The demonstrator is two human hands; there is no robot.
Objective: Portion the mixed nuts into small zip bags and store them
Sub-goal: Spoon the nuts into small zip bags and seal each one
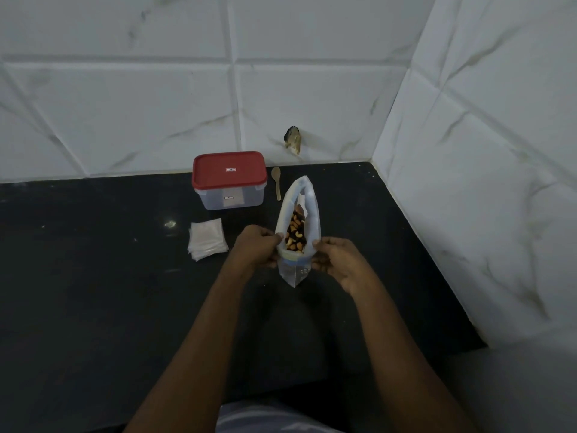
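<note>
Striped cloth [265,417] at the bottom edge, with both forearms reaching out over the black counter [93,292].

Left hand [259,246] and right hand [338,260] each pinch one side of the large clear bag [293,273] near its mouth, fingers curled on the plastic. The mouth is spread wide. The bag stands on the counter between the hands, with mixed nuts [295,235] visible inside.

A stack of small zip bags [207,239] lies flat just left of the left hand. Further back is a clear tub with a red lid [229,179], lid on. A wooden spoon [276,181] lies beside it to the right.

Behind these is the tiled wall [125,104], with a chipped hole [293,140] above the spoon.
</note>
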